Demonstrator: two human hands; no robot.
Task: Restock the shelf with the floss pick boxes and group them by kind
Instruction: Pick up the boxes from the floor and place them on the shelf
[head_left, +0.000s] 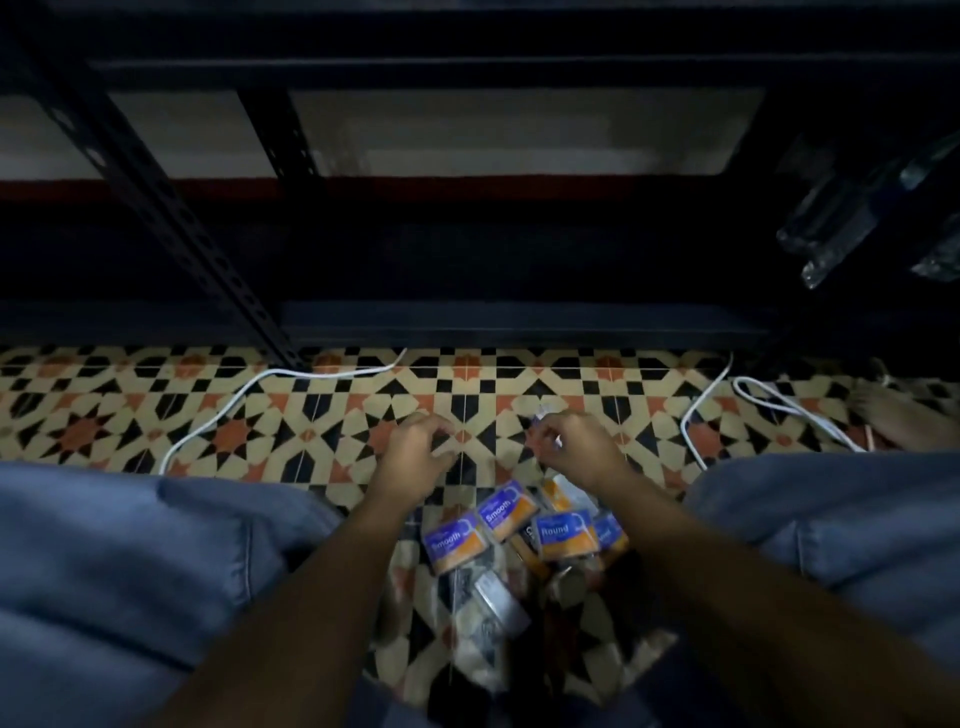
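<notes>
Head: boxes (511, 525) seemingly below fingers (436, 428).

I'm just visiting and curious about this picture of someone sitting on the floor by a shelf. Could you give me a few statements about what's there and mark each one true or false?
1. The floss pick boxes lie on the patterned floor between the person's knees. True.
2. Some boxes read "Smooth" and one reads "Round". True.
3. The boxes already stand in rows on the shelf. False: they are still in a loose heap on the floor, inside what looks like a clear plastic bag.
4. The left hand grips a box. False: its fingers are curled above the tiles, beyond the heap, and seem to pinch clear plastic.
5. White cables run across the floor. True.
6. The right hand lies flat and open. False: its fingers pinch something thin and clear.
</notes>
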